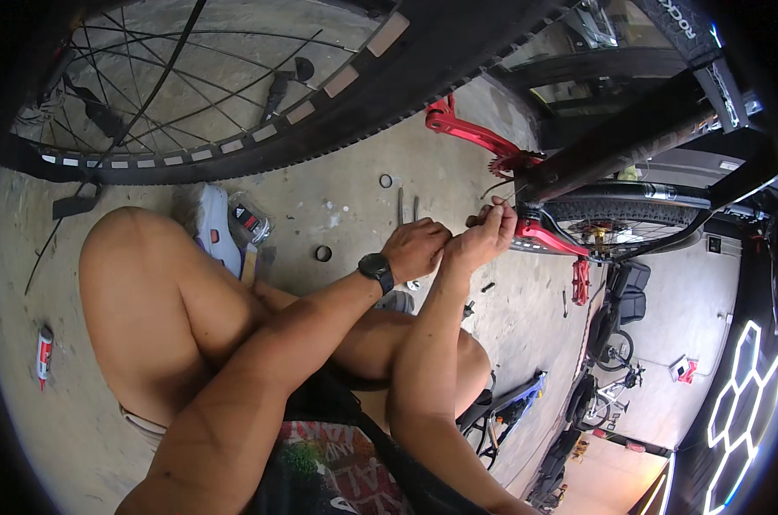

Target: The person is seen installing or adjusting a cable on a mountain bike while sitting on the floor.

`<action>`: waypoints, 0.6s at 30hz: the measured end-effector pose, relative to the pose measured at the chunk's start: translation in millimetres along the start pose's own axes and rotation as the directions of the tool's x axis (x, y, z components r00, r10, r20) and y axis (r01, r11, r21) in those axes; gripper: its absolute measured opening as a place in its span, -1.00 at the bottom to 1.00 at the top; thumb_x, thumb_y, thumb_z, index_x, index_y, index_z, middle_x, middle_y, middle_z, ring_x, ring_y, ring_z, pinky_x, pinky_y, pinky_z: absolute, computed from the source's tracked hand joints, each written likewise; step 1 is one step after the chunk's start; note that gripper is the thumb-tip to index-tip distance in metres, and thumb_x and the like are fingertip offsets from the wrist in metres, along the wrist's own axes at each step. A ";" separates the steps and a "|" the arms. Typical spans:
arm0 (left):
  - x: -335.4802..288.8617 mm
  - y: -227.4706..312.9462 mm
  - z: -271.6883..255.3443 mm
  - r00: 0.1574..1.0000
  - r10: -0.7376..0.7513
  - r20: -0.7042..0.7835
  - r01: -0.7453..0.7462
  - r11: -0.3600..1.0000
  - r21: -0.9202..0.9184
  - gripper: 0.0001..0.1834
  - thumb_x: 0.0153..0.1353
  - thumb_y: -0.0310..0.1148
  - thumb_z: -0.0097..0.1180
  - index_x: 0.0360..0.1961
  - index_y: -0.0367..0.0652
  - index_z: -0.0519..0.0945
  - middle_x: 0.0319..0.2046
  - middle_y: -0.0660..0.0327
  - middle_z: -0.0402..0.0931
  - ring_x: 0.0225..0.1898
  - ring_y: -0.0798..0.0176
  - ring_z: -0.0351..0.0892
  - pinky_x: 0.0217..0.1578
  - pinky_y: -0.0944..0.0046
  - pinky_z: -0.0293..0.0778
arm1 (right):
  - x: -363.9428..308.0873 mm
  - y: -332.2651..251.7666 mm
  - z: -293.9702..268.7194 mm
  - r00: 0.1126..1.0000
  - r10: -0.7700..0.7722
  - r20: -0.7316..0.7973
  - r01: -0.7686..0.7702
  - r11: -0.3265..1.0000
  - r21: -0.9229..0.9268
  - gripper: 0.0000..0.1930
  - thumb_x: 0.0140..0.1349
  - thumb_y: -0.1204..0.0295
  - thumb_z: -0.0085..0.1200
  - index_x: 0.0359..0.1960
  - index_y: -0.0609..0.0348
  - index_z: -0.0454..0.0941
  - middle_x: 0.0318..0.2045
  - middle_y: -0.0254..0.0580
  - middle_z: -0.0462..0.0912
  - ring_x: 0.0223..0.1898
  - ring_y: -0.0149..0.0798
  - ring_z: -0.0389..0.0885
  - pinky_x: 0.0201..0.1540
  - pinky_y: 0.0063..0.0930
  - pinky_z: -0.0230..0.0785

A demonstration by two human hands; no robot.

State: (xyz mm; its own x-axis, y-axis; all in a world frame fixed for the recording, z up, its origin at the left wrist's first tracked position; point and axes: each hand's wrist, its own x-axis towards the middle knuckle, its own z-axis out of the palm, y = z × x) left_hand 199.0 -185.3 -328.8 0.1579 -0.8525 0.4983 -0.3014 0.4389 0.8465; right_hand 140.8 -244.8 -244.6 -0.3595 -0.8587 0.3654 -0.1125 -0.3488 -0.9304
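I squat beside a bicycle with a black frame (pixel 629 142) and red cranks (pixel 468 129). My left hand (pixel 416 247), a black watch (pixel 377 269) on its wrist, is curled into a fist just left of the crank axle; a brownish tool end (pixel 470 221) shows beside it. My right hand (pixel 485 233) touches the left one, and its fingertips pinch something small at the red chainring (pixel 513 163). What they pinch is hidden. The lower red crank arm (pixel 547 239) and red pedal (pixel 582 281) lie just right of my hands.
A large spoked wheel (pixel 260 142) with a black tyre arches overhead. The rear wheel (pixel 629 210) is to the right. Two small rings (pixel 323 253), thin metal rods (pixel 400 206), a packet (pixel 250 221) and a red-white tube (pixel 44 352) lie on the concrete. Other bicycles (pixel 612 390) stand beyond.
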 end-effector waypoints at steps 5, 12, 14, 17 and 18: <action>6.2 4.0 8.4 0.994 0.110 -0.016 -0.110 0.993 0.037 -0.87 0.16 -0.44 0.14 -0.26 -0.19 0.62 -0.32 0.15 0.60 -0.18 0.04 0.62 -0.18 0.05 0.61 | 9.5 -9.7 -5.4 0.989 -0.099 0.112 0.116 0.982 -0.151 -0.82 0.49 0.52 -0.07 -0.13 0.29 0.61 -0.46 -0.34 0.56 -0.51 -0.54 0.41 -0.48 -0.62 0.24; 16.7 10.8 14.1 0.995 -0.071 -0.077 0.075 0.996 0.057 -0.54 0.20 -0.51 0.11 0.16 -0.13 0.58 -0.32 0.12 0.60 -0.29 0.02 0.64 -0.30 0.08 0.62 | 5.3 -17.2 5.0 0.995 -0.030 0.090 0.036 0.997 -0.073 -0.82 0.50 0.52 -0.03 -0.14 0.37 0.61 -0.46 -0.18 0.65 -0.53 -0.41 0.57 -0.42 -0.54 0.48; 22.3 12.7 4.1 0.996 -0.065 -0.062 0.067 0.997 0.024 -0.43 0.17 -0.53 0.14 0.26 -0.09 0.55 -0.35 0.11 0.59 -0.35 0.00 0.64 -0.32 0.07 0.61 | 6.8 -19.9 6.9 0.993 -0.061 0.100 0.072 0.992 -0.107 -0.82 0.50 0.50 -0.01 -0.17 0.39 0.60 -0.44 -0.15 0.66 -0.50 -0.38 0.59 -0.40 -0.51 0.52; 32.2 20.2 -0.5 0.991 -0.016 -0.135 0.005 0.997 -0.077 -0.42 0.09 -0.57 0.17 0.22 -0.09 0.58 -0.37 0.07 0.59 -0.37 -0.05 0.64 -0.34 0.04 0.60 | 8.4 -23.3 12.1 1.000 -0.010 -0.001 0.010 0.998 -0.055 -0.82 0.50 0.50 -0.01 -0.19 0.38 0.59 -0.43 -0.15 0.66 -0.50 -0.37 0.59 -0.40 -0.52 0.51; 36.2 20.2 -2.2 0.990 -0.018 -0.138 0.007 0.997 -0.075 -0.42 0.09 -0.57 0.17 0.22 -0.09 0.58 -0.37 0.07 0.59 -0.37 -0.05 0.64 -0.34 0.04 0.60 | 9.5 -24.6 13.6 1.000 -0.008 -0.011 0.007 0.999 -0.048 -0.83 0.50 0.50 0.00 -0.18 0.37 0.59 -0.42 -0.16 0.66 -0.46 -0.37 0.60 -0.36 -0.52 0.51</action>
State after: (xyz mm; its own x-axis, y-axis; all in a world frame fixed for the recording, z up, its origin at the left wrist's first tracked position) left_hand 200.7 -206.6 -293.2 0.2919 -0.8126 0.5045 -0.2287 0.4529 0.8617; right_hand 152.8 -249.4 -217.9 -0.3686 -0.8518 0.3722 -0.1598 -0.3364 -0.9281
